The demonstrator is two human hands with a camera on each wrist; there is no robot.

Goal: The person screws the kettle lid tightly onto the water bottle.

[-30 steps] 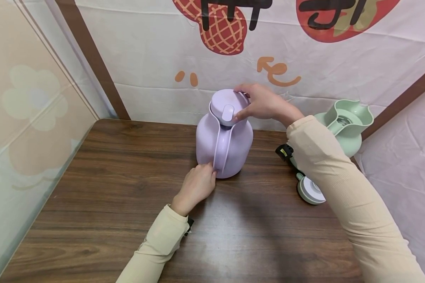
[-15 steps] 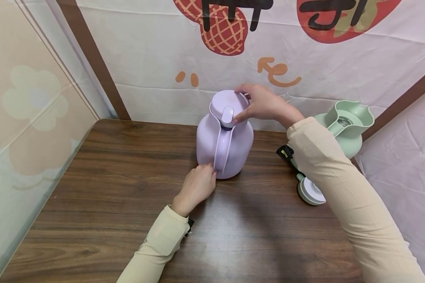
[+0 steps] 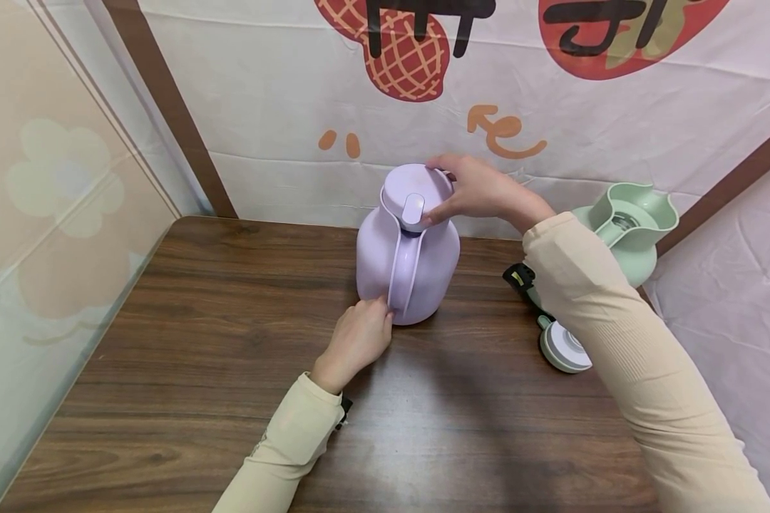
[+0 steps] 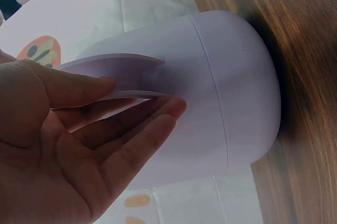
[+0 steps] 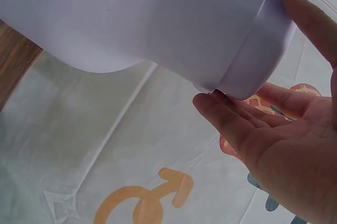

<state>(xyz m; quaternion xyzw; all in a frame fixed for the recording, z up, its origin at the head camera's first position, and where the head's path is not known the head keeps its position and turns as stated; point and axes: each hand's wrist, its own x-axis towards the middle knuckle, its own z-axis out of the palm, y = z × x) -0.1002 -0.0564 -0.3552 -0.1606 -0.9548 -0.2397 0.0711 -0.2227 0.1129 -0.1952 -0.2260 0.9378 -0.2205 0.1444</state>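
Observation:
A lilac thermos jug (image 3: 373, 253) stands upright near the back of the table, its handle toward me. The left hand (image 3: 361, 335) pinches the lower part of the handle (image 4: 139, 95); in the left wrist view the thumb lies on one side and the fingers on the other. At the top, the right hand (image 3: 478, 189) holds the round lilac lid (image 3: 411, 182) by its right side, thumb near the lid's tab (image 3: 413, 208). In the right wrist view the lid (image 5: 258, 50) sits in the jug's mouth, with fingertips against its edge.
To the right stands a lidless green jug (image 3: 635, 249), partly hidden behind the right sleeve. Its green and white lid (image 3: 563, 348) lies upside down on the brown wooden table (image 3: 231, 342). A printed cloth (image 3: 276, 164) hangs right behind the jugs.

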